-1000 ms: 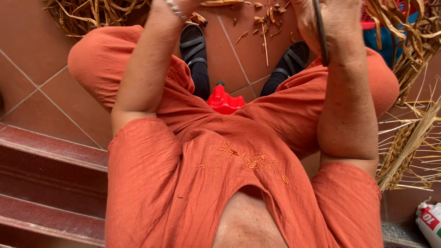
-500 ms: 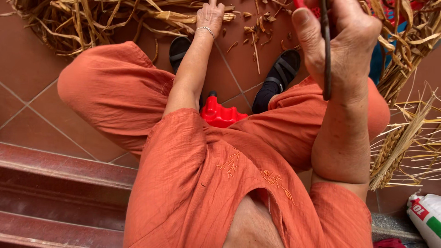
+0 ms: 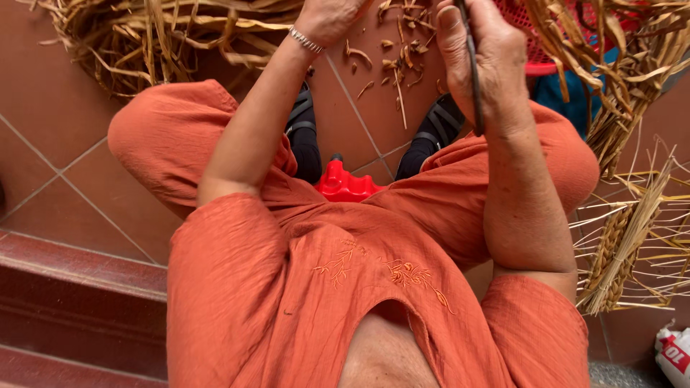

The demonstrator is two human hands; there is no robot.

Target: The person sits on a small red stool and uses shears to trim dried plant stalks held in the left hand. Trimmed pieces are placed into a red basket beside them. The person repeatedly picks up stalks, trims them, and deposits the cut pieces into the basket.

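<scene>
I sit on a low red stool point(image 3: 345, 185) in orange clothes, looking down at my lap. My left hand point(image 3: 327, 16), with a silver bracelet at the wrist, reaches forward over the heap of dry straw point(image 3: 165, 39) at the top; its fingers are cut off by the frame edge. My right hand point(image 3: 483, 61) is raised in front of me and closed around a thin dark tool handle point(image 3: 471, 65) that runs down across the palm. Small straw scraps point(image 3: 392, 61) lie on the tiles between my feet.
Terracotta floor tiles point(image 3: 65, 208) spread to the left, with a dark red step point(image 3: 72, 302) below. A plaited straw bundle point(image 3: 618, 244) and loose stalks lie at the right. A red mesh basket point(image 3: 532, 43) sits top right. A white packet point(image 3: 675, 352) shows at the bottom right corner.
The view has tilted and shifted. My left arm has stretched forward to the straw heap. My right hand still grips the dark handle and sits a little lower in view.
</scene>
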